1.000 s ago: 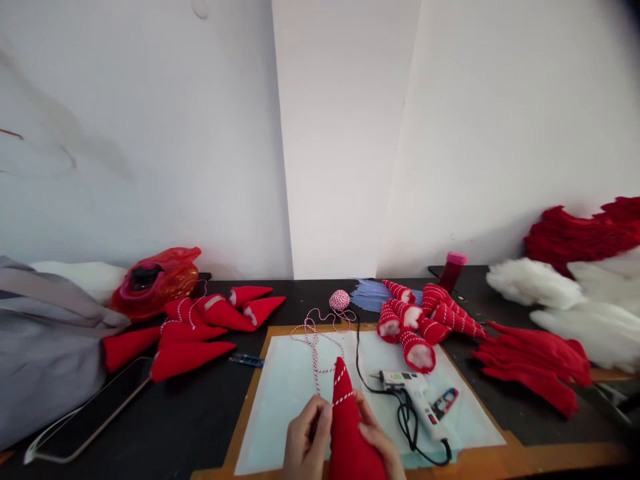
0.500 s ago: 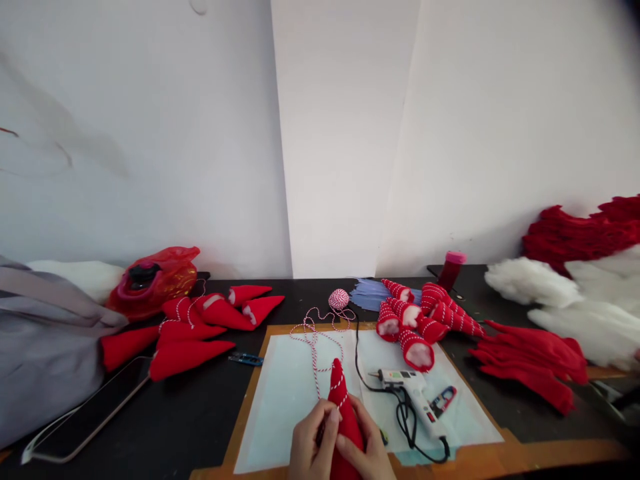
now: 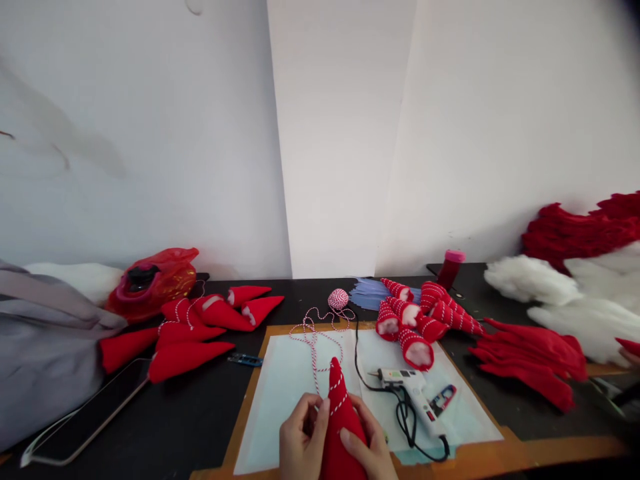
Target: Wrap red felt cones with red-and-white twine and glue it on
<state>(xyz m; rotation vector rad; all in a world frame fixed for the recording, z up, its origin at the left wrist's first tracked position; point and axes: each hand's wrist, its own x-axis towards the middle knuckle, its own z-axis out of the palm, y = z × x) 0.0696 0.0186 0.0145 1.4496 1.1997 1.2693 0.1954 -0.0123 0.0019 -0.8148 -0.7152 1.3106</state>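
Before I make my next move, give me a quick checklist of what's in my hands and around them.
1. Red cone in the right hand: ok, gripped.
2. Striped cord around the cone near its tip: ok.
3. Cord pinched by the left hand: cannot tell, fingers hide it.
4. Loops toward the ball free of crossings: not ok, they overlap.
5. Glue gun apart from both hands: ok.
6. Glue gun hot: cannot tell.

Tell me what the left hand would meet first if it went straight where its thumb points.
Probably the red fabric cone: its side lies close to the left hand, though whether they touch is unclear.
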